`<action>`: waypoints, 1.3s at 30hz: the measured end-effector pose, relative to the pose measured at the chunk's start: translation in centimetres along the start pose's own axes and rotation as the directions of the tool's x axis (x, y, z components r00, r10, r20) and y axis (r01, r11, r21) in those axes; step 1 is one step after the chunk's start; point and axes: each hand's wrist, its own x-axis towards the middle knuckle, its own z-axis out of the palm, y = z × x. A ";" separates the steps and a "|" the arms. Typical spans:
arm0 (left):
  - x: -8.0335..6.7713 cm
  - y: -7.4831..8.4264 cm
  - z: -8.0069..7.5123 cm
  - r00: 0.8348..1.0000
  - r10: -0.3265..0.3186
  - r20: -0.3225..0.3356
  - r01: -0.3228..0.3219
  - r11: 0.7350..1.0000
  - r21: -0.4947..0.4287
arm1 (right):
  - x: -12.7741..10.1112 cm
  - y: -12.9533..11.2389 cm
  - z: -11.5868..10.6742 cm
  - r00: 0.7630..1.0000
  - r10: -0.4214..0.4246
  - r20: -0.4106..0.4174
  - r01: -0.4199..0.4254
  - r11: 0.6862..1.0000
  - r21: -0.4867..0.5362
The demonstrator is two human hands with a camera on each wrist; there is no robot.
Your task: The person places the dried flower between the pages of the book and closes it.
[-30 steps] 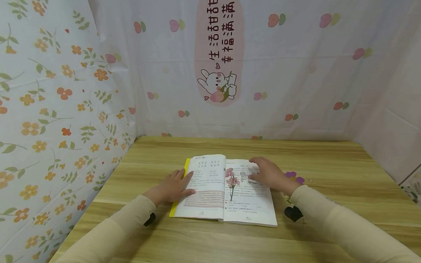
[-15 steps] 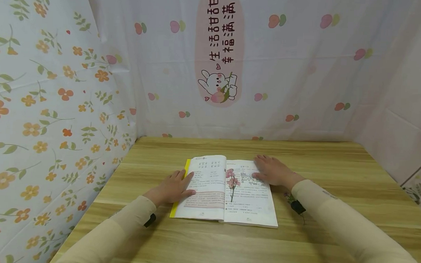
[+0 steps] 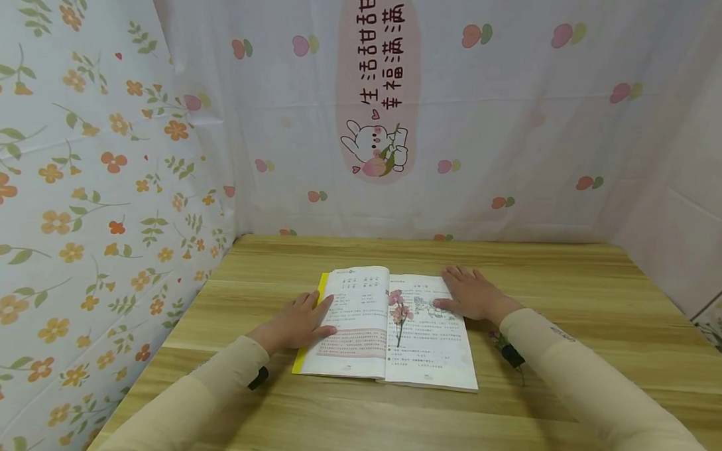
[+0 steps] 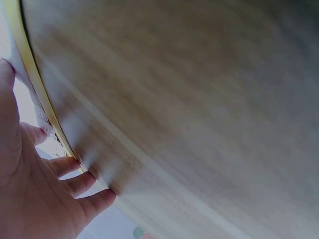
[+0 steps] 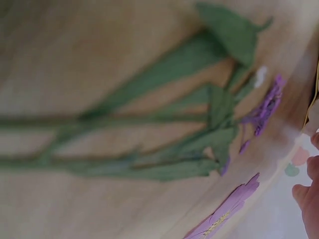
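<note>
While both hands lie flat on the open book (image 3: 387,329), which sits near the middle of the tabletop (image 3: 573,306) and a little toward its left edge, the pink flower (image 3: 399,313) lies along the gutter between the two pages; its long axis runs from the blossoms toward the far edge to the stem end toward the near edge, about parallel to the spine. The left hand (image 3: 298,319) rests with straight fingers on the outer margin of the left page, thumb on the paper, holding nothing; the left wrist view shows the same hand (image 4: 35,199) spread beside the book's yellow cover edge (image 4: 37,89). The right hand (image 3: 472,294) presses the far part of the right page with relaxed, extended fingers, gripping nothing; its thumb points toward the blossoms, so it looks the nearer of the two, with the flower lying to its left. Under the right forearm, on bare wood off the book's right side, lie purple flowers (image 5: 259,112) with green stems (image 5: 149,124), apart from the pink one; they are blurred in the right wrist view.
</note>
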 end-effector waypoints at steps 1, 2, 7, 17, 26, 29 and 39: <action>0.0 0.0 0.0 1.000 -0.002 0.002 0.002 1.000 0.004 | 0.0 0.0 0.0 1.000 0.001 0.001 -0.001 1.000 0.002; 0.0 0.0 0.0 1.000 -0.002 -0.001 0.002 1.000 0.001 | 0.0 0.0 0.0 1.000 0.002 -0.001 -0.002 1.000 0.003; -0.2 0.0 0.1 1.000 0.002 0.000 -0.002 1.000 -0.016 | -0.1 -0.4 0.0 0.999 0.010 -0.041 -0.010 1.000 -0.004; -0.2 0.0 0.2 1.000 -0.003 0.006 0.003 1.000 -0.019 | -0.2 -1.7 -0.5 0.975 0.098 -0.198 -0.049 0.971 0.236; -0.2 0.0 0.3 1.000 -0.005 0.017 0.006 1.000 -0.007 | -0.5 -2.0 -1.0 0.926 0.357 -0.127 -0.181 0.713 0.677; -0.1 -0.1 0.3 1.000 -0.006 0.017 0.006 1.000 0.012 | -1.1 -1.9 -1.2 0.908 0.418 -0.026 -0.247 0.584 0.773; -0.1 0.0 -0.1 1.000 0.016 -0.014 -0.016 1.000 -0.004 | -3.4 -3.4 -2.3 0.931 0.356 0.075 -0.169 0.241 0.956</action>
